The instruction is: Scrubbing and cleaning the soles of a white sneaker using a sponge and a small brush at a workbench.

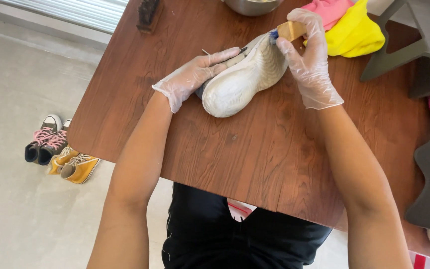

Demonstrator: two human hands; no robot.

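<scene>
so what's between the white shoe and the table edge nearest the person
Nothing: in the head view, between the white shoe and the near edge of the table lies only bare wood-grain top, flanked by the person's forearms.
</scene>
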